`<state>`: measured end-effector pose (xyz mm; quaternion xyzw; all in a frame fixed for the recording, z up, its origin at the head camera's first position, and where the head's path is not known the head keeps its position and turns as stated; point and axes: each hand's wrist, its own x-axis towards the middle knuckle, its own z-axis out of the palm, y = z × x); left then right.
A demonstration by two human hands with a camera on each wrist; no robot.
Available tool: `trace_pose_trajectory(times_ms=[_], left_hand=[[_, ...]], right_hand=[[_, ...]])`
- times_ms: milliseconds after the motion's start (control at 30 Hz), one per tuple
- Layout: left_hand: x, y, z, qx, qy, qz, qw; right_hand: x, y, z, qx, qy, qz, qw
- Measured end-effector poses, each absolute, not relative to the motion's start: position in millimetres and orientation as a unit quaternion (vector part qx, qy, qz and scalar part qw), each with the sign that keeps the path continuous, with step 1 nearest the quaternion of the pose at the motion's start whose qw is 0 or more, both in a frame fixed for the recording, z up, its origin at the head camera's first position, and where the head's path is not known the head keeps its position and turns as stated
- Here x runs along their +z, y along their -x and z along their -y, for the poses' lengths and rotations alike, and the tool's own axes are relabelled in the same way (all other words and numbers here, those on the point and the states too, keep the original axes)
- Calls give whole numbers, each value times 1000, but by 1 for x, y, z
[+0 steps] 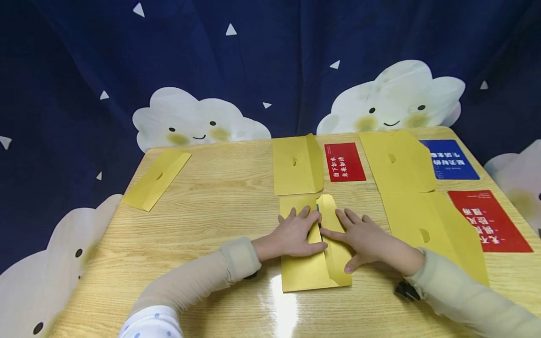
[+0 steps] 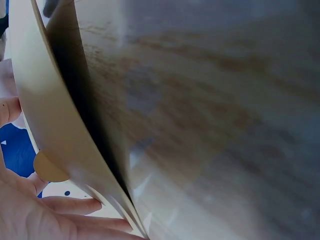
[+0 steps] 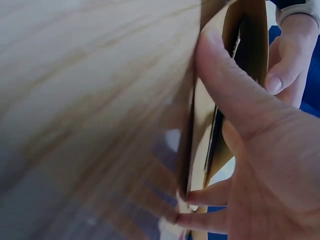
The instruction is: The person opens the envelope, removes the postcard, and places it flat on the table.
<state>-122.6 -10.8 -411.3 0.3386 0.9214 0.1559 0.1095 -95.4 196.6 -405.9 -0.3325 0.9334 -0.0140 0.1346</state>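
Note:
A yellow paper envelope (image 1: 301, 276) lies on the wooden table with its flap (image 1: 336, 263) folded out to the right. My left hand (image 1: 296, 234) rests on the envelope's body, fingers spread, thumb near the opening. Over the flap and its right edge, my right hand (image 1: 364, 238) has its fingers spread, the index finger reaching across to the opening. In the right wrist view, the thumb lies along the flap's edge, and the dark edge of a flat card (image 3: 214, 142) shows inside the mouth. Most of that card is hidden in the envelope.
Another envelope (image 1: 297, 171) lies just behind, beside a red card (image 1: 344, 162). At right, two envelopes (image 1: 397, 162) partly cover a blue card (image 1: 454, 159) and a red card (image 1: 503, 225). A narrow yellow envelope (image 1: 156, 180) sits at the far left of the table (image 1: 211, 188).

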Motion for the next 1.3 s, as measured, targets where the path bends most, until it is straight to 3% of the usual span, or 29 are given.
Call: trace_pose_trajectory(times_ms=[1300], left_hand=[[-412,123,9,167,-336,-920,111]], right_hand=[[-403,97,-197,-40,322,-934,146]])
